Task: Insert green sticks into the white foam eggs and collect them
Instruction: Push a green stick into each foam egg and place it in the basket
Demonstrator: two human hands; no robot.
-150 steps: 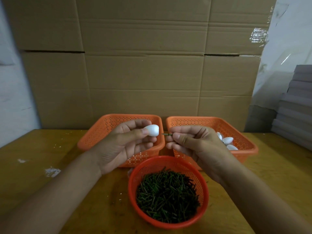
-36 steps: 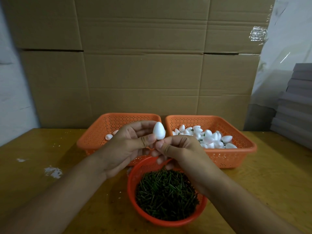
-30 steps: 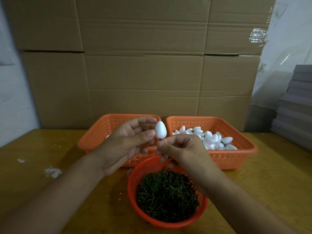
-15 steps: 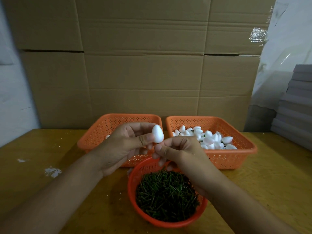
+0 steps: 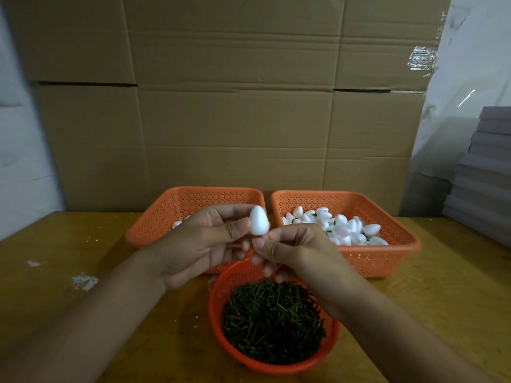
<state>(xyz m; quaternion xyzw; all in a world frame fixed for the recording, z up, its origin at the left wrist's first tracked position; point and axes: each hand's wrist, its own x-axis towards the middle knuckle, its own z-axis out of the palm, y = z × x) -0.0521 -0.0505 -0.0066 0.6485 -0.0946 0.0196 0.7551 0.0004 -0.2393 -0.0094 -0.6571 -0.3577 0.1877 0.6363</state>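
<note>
1. White crumbs [image 5: 84, 281] are lying on the left part of the yellow table [image 5: 55, 272].
2. The left orange basket [image 5: 154, 225] is sitting at the back of the table. A few white eggs [image 5: 177, 224] are peeking out in it, behind the left hand.
3. The left hand [image 5: 204, 244] is holding one white foam egg [image 5: 258, 220] up in the air, above the near edge of the baskets. Its grip is pinching the egg, with the thumb pressing one side and the fingers curling round the other. The egg is standing with its pointy end up.
4. A thin green stick [image 5: 257, 237] is poking out from under the egg. Only a tiny bit of it is showing.
5. The right hand [image 5: 298, 252] is sitting just under the egg. Its grip is pinching the stick between thumb and finger.
6. The round red basket [image 5: 218, 297] is sitting near the person, under the hands. Lots of green sticks [image 5: 273, 324] are filling it.
7. The right orange basket [image 5: 387, 261] is sitting beside the left one. A pile of white eggs [image 5: 340, 228] is lying in it, some with dark green bits showing between them.
8. Big brown cardboard boxes [image 5: 235, 106] are standing behind the table.
</note>
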